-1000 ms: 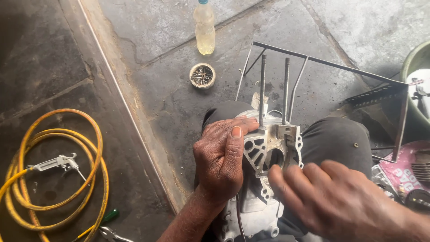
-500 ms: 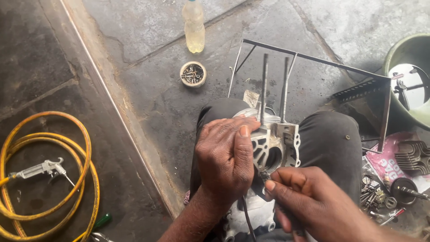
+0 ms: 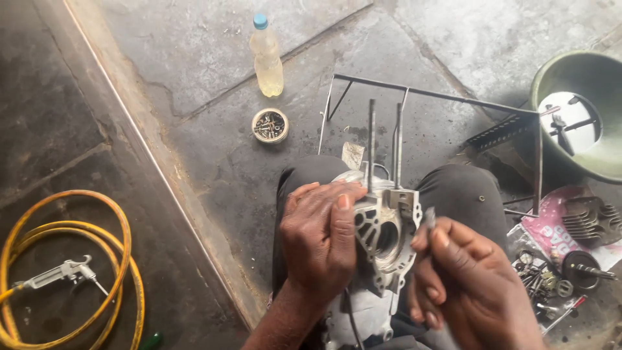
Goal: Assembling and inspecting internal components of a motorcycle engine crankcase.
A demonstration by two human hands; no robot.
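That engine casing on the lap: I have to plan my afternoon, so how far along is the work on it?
Done: engine casing stripped bare, parts laid out beside the knee. In hand: left hand steadies it, right hand pinches a small metal piece at its edge. Left: the loose parts and the finned cylinder remain off.

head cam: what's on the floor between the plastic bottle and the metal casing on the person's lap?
In the head view, a small round tin of metal bits sits on the stone floor between the bottle and the casing; otherwise bare stone.
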